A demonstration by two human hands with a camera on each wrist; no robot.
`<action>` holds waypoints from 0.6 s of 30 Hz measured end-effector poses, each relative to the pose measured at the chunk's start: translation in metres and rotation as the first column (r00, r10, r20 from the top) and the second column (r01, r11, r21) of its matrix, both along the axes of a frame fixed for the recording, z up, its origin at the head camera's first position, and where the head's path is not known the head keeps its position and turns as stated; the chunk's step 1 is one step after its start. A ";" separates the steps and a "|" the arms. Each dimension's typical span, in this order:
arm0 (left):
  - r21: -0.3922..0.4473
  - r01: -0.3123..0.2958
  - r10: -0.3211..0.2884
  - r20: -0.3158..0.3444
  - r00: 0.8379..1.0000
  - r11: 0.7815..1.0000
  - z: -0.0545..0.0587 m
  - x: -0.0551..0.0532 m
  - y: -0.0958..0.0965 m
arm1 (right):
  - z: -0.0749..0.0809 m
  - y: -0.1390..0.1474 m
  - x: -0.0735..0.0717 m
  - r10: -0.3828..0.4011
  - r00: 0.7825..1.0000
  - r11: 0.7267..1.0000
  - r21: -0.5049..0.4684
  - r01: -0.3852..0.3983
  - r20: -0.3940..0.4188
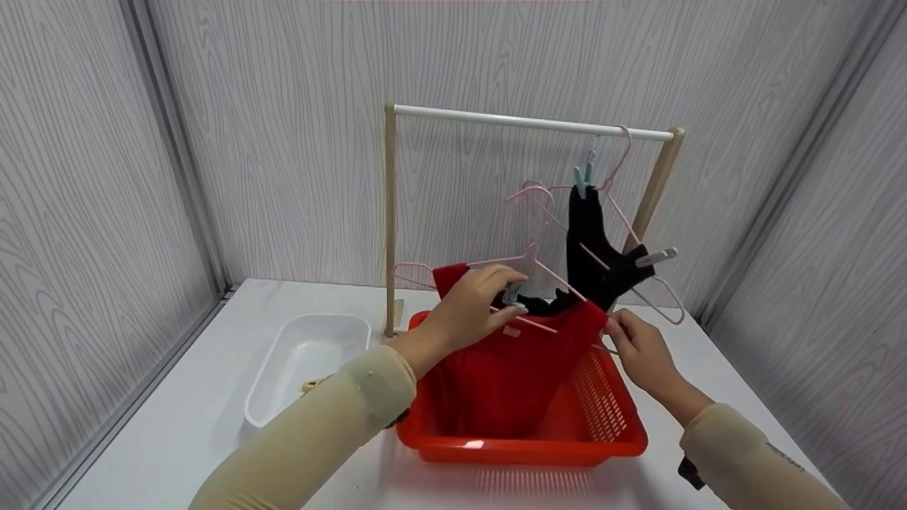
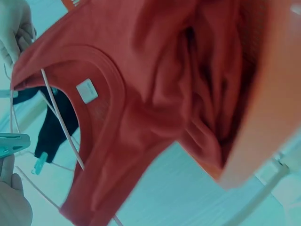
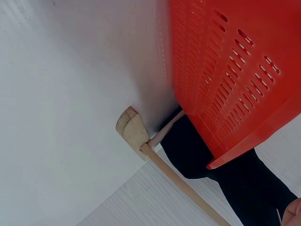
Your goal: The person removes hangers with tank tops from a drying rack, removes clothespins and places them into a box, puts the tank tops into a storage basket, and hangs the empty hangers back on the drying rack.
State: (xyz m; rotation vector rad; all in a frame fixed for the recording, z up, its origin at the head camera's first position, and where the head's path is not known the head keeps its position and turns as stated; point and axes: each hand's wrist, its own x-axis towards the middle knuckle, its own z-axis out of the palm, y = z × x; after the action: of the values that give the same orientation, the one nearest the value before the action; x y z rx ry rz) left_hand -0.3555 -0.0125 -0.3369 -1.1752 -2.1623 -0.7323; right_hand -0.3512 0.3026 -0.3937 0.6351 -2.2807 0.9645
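Note:
A red sleeveless top (image 1: 499, 379) sits with its straps on a pink hanger (image 1: 560, 280), its lower part down in the red basket (image 1: 531, 446). The hanger's hook is below the rack's bar, not over it. My left hand (image 1: 468, 304) pinches a teal clothespin (image 2: 14, 143) near the top's left strap. At the other strap, my right hand (image 1: 641, 350) grips the red cloth and hanger between thumb and fingers. In the left wrist view the neckline and a white label (image 2: 87, 91) show. Only a bit of the right hand appears in the right wrist view.
Behind stands a rack with a white bar (image 1: 496, 119) and wooden posts. A black garment (image 1: 584, 234) hangs from it on another pink hanger, with clothespins on it. To the left lies a white tray (image 1: 273, 368) with a yellowish clothespin (image 1: 310, 386). Panels enclose the table.

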 end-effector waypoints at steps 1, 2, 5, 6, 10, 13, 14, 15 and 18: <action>0.002 -0.004 0.004 -0.009 1.000 1.000 0.000 -0.001 -0.004 | 0.000 0.000 0.000 -0.001 1.000 1.000 0.001 0.001 -0.001; 0.004 -0.012 0.012 -0.014 1.000 1.000 -0.001 -0.001 -0.008 | 0.001 0.001 0.000 0.000 1.000 1.000 0.001 0.000 -0.002; 0.014 -0.037 0.037 -0.012 0.999 0.999 -0.001 -0.002 -0.019 | 0.001 0.001 -0.001 0.002 1.000 1.000 0.000 -0.002 -0.003; 0.018 -0.048 0.048 -0.012 0.999 0.999 -0.001 -0.002 -0.024 | 0.002 0.001 -0.001 0.001 1.000 1.000 -0.002 -0.001 -0.005; 0.033 -0.063 0.064 -0.039 0.997 0.997 -0.002 -0.004 -0.042 | 0.002 0.002 -0.001 -0.001 1.000 1.000 -0.005 0.001 -0.018; 0.046 -0.064 0.067 -0.052 0.996 0.997 -0.007 -0.007 -0.059 | 0.001 0.003 0.000 0.002 1.000 1.000 -0.008 -0.002 -0.016; 0.050 -0.069 0.071 -0.052 0.996 0.996 -0.009 -0.007 -0.065 | 0.001 0.003 0.000 0.002 1.000 1.000 -0.009 -0.002 -0.015; 0.054 -0.073 0.076 -0.051 0.996 0.996 -0.011 -0.008 -0.071 | 0.001 0.003 0.000 0.003 1.000 1.000 -0.012 -0.004 -0.011; 0.065 -0.102 0.105 -0.043 0.994 0.993 -0.016 -0.007 -0.088 | 0.000 0.003 0.000 0.010 1.000 1.000 -0.022 -0.010 -0.012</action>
State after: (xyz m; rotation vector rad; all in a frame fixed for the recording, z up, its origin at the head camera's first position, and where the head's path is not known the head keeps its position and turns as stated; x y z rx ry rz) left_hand -0.3629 -0.1003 -0.3531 -1.0298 -2.1288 -0.7162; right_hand -0.3512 0.3054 -0.3932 0.6414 -2.2553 0.9864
